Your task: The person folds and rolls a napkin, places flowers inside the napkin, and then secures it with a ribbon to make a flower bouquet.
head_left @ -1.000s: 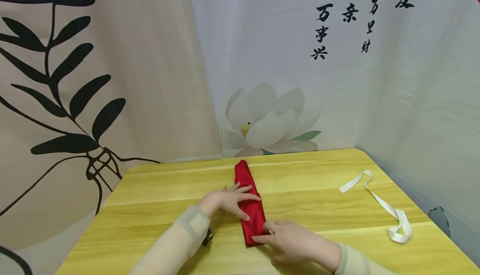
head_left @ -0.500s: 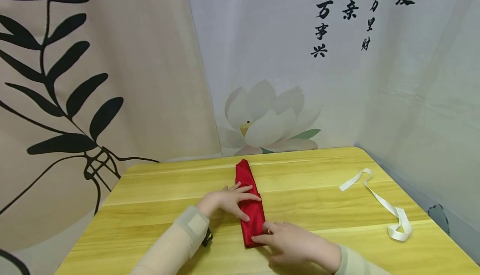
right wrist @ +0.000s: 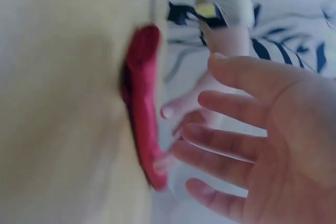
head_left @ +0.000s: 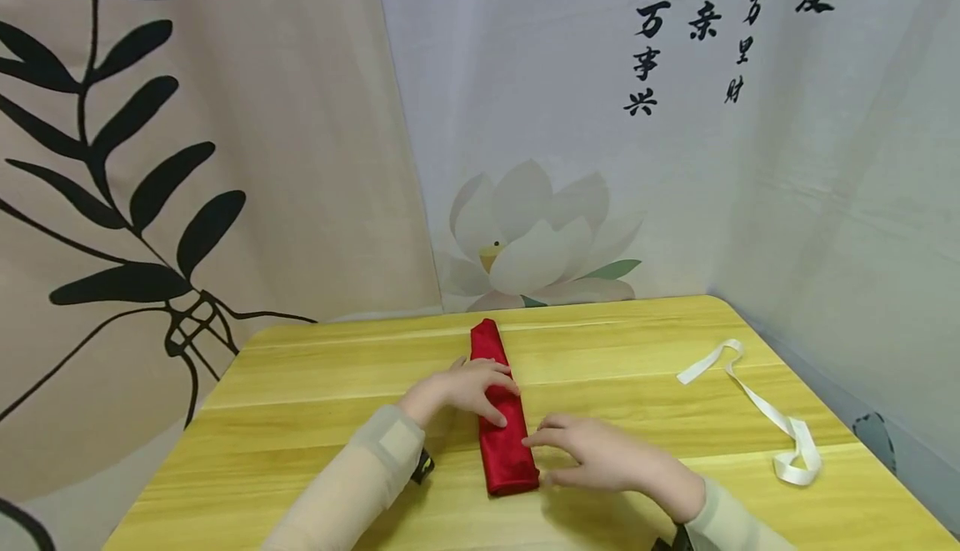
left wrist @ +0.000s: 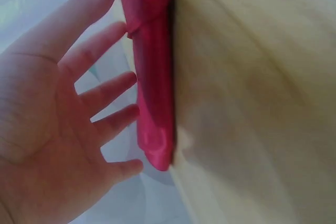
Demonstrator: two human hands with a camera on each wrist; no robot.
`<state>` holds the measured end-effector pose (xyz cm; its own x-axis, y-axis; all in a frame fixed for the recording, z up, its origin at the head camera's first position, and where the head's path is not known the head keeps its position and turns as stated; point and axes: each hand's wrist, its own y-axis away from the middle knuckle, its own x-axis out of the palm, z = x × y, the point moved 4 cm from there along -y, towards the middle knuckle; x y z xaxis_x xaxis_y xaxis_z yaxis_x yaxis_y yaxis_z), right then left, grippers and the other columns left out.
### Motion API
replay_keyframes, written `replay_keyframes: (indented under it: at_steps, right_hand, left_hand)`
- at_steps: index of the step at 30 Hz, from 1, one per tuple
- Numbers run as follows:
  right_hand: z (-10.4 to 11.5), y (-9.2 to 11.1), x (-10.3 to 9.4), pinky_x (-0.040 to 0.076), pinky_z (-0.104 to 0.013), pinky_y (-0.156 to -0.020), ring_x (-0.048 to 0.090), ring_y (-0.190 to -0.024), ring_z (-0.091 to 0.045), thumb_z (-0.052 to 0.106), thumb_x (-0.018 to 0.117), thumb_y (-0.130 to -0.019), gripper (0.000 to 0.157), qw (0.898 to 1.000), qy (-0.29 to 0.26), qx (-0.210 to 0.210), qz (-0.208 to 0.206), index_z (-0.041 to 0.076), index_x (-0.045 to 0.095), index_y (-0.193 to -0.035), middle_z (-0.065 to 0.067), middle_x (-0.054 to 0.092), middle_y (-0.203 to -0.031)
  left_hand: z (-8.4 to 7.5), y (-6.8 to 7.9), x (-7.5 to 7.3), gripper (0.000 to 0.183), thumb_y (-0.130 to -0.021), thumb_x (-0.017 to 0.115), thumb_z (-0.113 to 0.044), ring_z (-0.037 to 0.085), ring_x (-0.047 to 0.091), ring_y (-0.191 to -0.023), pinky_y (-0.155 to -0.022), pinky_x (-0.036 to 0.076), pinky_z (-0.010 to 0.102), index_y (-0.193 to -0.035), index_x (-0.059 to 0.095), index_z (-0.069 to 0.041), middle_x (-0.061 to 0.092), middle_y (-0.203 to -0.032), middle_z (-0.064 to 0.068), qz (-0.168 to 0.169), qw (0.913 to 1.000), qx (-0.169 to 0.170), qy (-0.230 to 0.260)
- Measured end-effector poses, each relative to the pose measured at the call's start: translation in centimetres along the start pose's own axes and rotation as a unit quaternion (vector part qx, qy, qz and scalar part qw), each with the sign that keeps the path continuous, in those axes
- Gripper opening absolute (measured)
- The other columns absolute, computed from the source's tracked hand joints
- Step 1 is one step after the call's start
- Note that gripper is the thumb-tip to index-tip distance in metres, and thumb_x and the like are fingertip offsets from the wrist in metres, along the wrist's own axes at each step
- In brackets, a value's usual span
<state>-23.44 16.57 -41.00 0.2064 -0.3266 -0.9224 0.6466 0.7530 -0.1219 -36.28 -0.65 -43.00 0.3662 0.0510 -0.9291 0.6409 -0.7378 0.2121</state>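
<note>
The left grip [head_left: 468, 388] is released, fingers loosely over the rolled red cloth [head_left: 508, 451], contact unclear; the right grip [head_left: 600, 453], likewise relaxed, sits just beside its near end. Lying unclasped on the desk [head_left: 300, 384], the cloth could unroll or skew if a finger catches it; the white ribbon [head_left: 771, 412], well apart, seems safe.

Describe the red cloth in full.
The red cloth looks satiny and is folded or rolled into a long, narrow strip, with an overlapping edge partway along. It lies front to back on the wood-grained table, its far end narrower in the head view. The left grip is over its middle, the right grip beside its near right edge; whether either touches is unclear.
</note>
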Motion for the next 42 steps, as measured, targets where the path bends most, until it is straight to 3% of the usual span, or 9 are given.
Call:
replay_keyframes:
  at_steps: [6,10,14,18,22,25,29,36,42]
  right_hand:
    - [-4.3,1.7,-3.6,0.05,-0.04,-0.087,0.059,-0.104,-0.021,0.026,0.066,-0.093,0.031,0.994,-0.035,0.074,-0.067,0.012,0.065,-0.12,0.001,0.061,-0.116]
    - [-9.0,4.3,-5.5,0.051,-0.042,-0.077,0.063,-0.092,-0.022,0.023,0.067,-0.092,0.022,0.975,-0.043,0.154,-0.152,0.011,0.069,-0.111,-0.001,0.067,-0.107]
    - [-13.7,7.9,-6.9,0.05,-0.037,-0.067,0.063,-0.083,-0.02,0.02,0.068,-0.092,0.019,0.938,-0.033,0.248,-0.239,0.007,0.071,-0.105,-0.004,0.069,-0.098]
    - [-17.5,12.1,-7.6,0.049,-0.041,-0.066,0.062,-0.086,-0.03,0.026,0.065,-0.093,0.032,0.891,-0.016,0.348,-0.29,-0.001,0.066,-0.111,-0.016,0.067,-0.101]
    - [-20.3,15.9,-7.3,0.047,-0.05,-0.073,0.058,-0.094,-0.042,0.035,0.061,-0.093,0.053,0.851,-0.025,0.443,-0.28,-0.009,0.056,-0.122,-0.03,0.059,-0.112]
    - [-21.7,17.8,-6.7,0.045,-0.055,-0.079,0.054,-0.101,-0.048,0.04,0.061,-0.092,0.068,0.832,-0.041,0.494,-0.251,-0.015,0.047,-0.129,-0.037,0.052,-0.12]
    - [-22.6,18.8,-6.0,0.044,-0.055,-0.08,0.053,-0.103,-0.049,0.047,0.06,-0.091,0.073,0.824,-0.035,0.522,-0.219,-0.016,0.049,-0.126,-0.037,0.051,-0.123]
    - [-22.8,18.4,-5.9,0.045,-0.048,-0.071,0.06,-0.089,-0.038,0.033,0.063,-0.088,0.039,0.83,-0.01,0.512,-0.22,-0.002,0.068,-0.104,-0.024,0.064,-0.108]
    - [-22.9,16.9,-5.7,0.045,-0.05,-0.076,0.06,-0.087,-0.038,0.021,0.063,-0.09,0.026,0.846,-0.015,0.485,-0.22,-0.001,0.071,-0.099,-0.023,0.066,-0.103]
  left_hand:
    - [-1.6,-2.6,-2.4,0.034,-0.087,0.072,-0.031,0.018,0.054,-0.118,-0.099,0.041,0.04,-0.118,0.07,-0.016,0.058,-0.131,0.001,-0.062,0.9965,0.053,0.017]
    - [-3.0,-4.1,-3.5,0.03,-0.09,0.069,-0.032,0.018,0.056,-0.116,-0.096,0.043,0.032,-0.116,0.07,-0.018,0.06,-0.126,-0.002,-0.084,0.9923,0.069,0.059]
    - [-4.0,-5.1,-4.1,0.03,-0.092,0.066,-0.035,0.019,0.053,-0.121,-0.097,0.043,0.034,-0.118,0.069,-0.021,0.059,-0.129,-0.003,-0.093,0.9869,0.063,0.116]
    - [-4.3,-6.0,-4.3,0.031,-0.093,0.065,-0.034,0.021,0.053,-0.121,-0.096,0.044,0.035,-0.119,0.069,-0.02,0.06,-0.129,-0.003,-0.108,0.9748,0.062,0.185]
    - [-4.4,-7.0,-3.9,0.029,-0.094,0.064,-0.029,0.019,0.056,-0.118,-0.095,0.045,0.034,-0.119,0.068,-0.016,0.065,-0.122,-0.001,-0.12,0.9566,0.07,0.256]
    - [-4.7,-7.6,-3.2,0.028,-0.095,0.064,-0.027,0.017,0.058,-0.114,-0.094,0.046,0.033,-0.119,0.068,-0.013,0.067,-0.116,-0.002,-0.124,0.9452,0.073,0.293]
    - [-5.0,-8.4,-2.1,0.028,-0.094,0.064,-0.027,0.015,0.059,-0.11,-0.093,0.046,0.033,-0.117,0.069,-0.012,0.067,-0.112,-0.004,-0.123,0.9395,0.072,0.311]
    - [-6.2,-9.8,-0.3,0.029,-0.095,0.064,-0.024,0.013,0.06,-0.107,-0.092,0.046,0.031,-0.119,0.068,-0.008,0.067,-0.113,-0.001,-0.112,0.9238,0.063,0.361]
    - [-8.0,-10.9,0.4,0.029,-0.095,0.063,-0.024,0.016,0.059,-0.11,-0.093,0.046,0.03,-0.117,0.069,-0.006,0.068,-0.114,0.001,-0.113,0.9266,0.055,0.354]
